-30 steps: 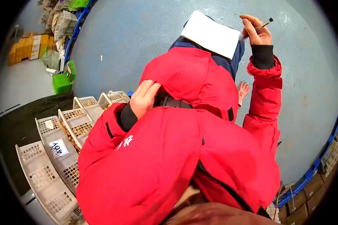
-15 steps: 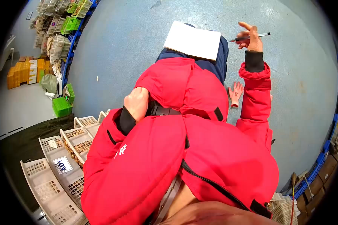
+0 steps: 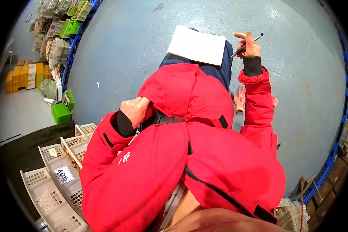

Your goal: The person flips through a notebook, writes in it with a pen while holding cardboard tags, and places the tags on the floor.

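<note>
Right hand [image 3: 249, 48]: I'm holding a slim pen [image 3: 258, 38] between closed fingers, clear of the notebook [image 3: 197, 46], just off its right edge. Left hand [image 3: 134, 111]: I'm curling the fingers in at the jacket [image 3: 220, 162], beside the black buckle [image 3: 168, 119]. Tips are hidden, so can't tell if they're pinching cloth or just resting.

Notebook is lying pale side up across my navy trousers [image 3: 217, 72], neither hand touching it. No writing showing that I can make out.

Risks: nothing is pinning the notebook; if a leg tips or shifts, it could slide off the knees onto the floor [image 3: 104, 50]. Pen's only being held by the fingers; a loose pinch could let it roll out and drop near the glove [image 3: 239, 102] lying by my right forearm. Tapered end could also catch the notebook's right edge if the hand swings in low.

Orientation: notebook's long axis is running left-right across the thighs, slightly skewed, right end nearer me. Pen's long axis is running diagonally: tapered end pointing back and left toward the trousers, dark end pointing out and right.
</note>
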Demonstrator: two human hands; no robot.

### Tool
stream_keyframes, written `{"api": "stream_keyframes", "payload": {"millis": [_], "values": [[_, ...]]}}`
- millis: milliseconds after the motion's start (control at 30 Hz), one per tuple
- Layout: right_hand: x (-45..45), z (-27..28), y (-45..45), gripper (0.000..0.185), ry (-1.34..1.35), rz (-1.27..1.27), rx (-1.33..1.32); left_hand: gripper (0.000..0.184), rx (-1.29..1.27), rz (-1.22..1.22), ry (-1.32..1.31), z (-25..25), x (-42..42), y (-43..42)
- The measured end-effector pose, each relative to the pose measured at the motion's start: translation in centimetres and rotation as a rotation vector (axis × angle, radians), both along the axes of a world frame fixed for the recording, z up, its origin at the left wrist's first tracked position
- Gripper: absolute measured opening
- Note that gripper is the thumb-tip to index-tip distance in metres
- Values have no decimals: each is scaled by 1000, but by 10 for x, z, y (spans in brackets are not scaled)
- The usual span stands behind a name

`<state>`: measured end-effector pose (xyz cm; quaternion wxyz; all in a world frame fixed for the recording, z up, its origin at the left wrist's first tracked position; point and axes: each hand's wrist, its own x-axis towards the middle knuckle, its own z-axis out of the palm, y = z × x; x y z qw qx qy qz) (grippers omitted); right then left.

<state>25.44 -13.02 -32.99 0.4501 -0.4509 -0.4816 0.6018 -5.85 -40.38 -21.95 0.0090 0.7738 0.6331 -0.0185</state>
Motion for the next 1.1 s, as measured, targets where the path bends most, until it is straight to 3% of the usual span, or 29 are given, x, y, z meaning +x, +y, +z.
{"api": "stream_keyframes", "payload": {"millis": [467, 867, 1100], "values": [[-8, 7, -8, 62, 52, 36, 25, 11, 264, 23, -56, -20, 2, 7], [-11, 9, -12, 60, -6, 25, 78, 15, 266, 94, -12, -32, 3, 13], [-14, 7, -12, 59, 17, 61, 34, 22, 195, -272, -183, 11, -15, 4]]}}
